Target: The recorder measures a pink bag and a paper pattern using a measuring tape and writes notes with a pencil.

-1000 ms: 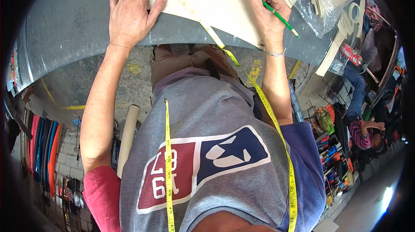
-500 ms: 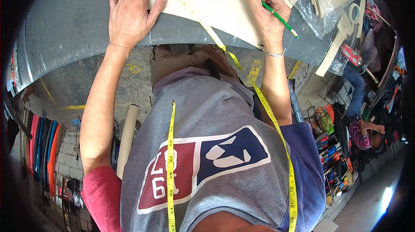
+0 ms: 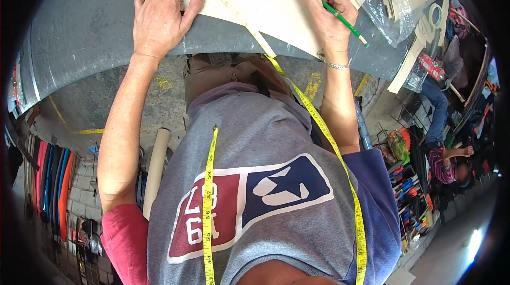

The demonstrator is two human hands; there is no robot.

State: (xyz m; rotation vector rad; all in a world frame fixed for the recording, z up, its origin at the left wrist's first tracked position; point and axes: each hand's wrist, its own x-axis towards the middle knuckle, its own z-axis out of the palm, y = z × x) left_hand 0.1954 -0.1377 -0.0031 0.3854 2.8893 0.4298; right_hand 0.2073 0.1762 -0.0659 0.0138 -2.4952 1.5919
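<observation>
A large sheet of cream paper [image 3: 260, 6] with handwriting lies on the dark grey table. My right hand [image 3: 332, 16] rests on it, fingers pinched round a green pencil [image 3: 342, 18] whose point touches the paper near the written lines. On the sheet's left edge my left hand [image 3: 159, 19] lies flat, fingers stretched out. A yellow tape measure [image 3: 226, 1] runs beside the left thumb, across the paper and over the table's near edge. From there it climbs along my right side; its other end hangs down the front of my grey shirt.
The table [image 3: 79, 40] has a curved-looking near edge. Clear plastic wrapping [image 3: 390, 6], a roll of tape [image 3: 435, 15] and a red can-like item [image 3: 432, 67] lie at the right. Rolls of coloured material [image 3: 50, 179] stand lower left. Another person [image 3: 443, 163] is at far right.
The tape measure's hanging stretch by the table edge has shifted and now forms a continuous line. The other person's arm has moved. My hands have barely moved.
</observation>
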